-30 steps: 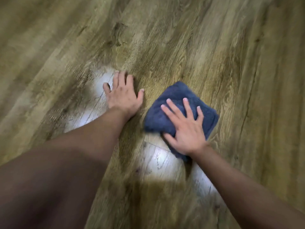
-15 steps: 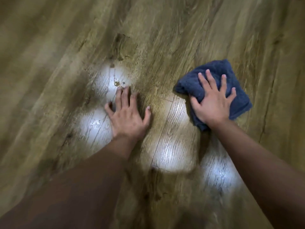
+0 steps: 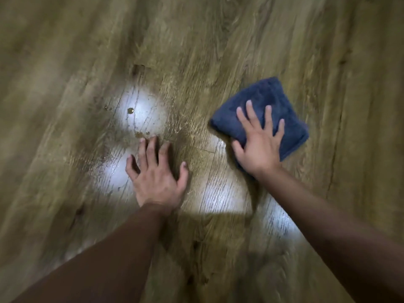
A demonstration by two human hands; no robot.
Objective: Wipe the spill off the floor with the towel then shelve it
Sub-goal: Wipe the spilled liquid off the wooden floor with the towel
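Observation:
A folded dark blue towel lies flat on the wood-grain floor at the right. My right hand presses down on its near half, fingers spread. My left hand rests flat on the bare floor to the left, fingers apart, holding nothing. Small amber droplets of the spill sit just beyond my left fingertips, and a few more drops lie right at the fingertips. The towel is apart from these drops, well to their right.
Bright patches of reflected light shine on the planks between and below my hands. A dark knot marks the floor beyond the spill. Only floor is in view; no shelf shows.
My right hand slid the towel from the centre away and to the right, then held near there. The view shifted, bringing the droplets into sight ahead of my left hand.

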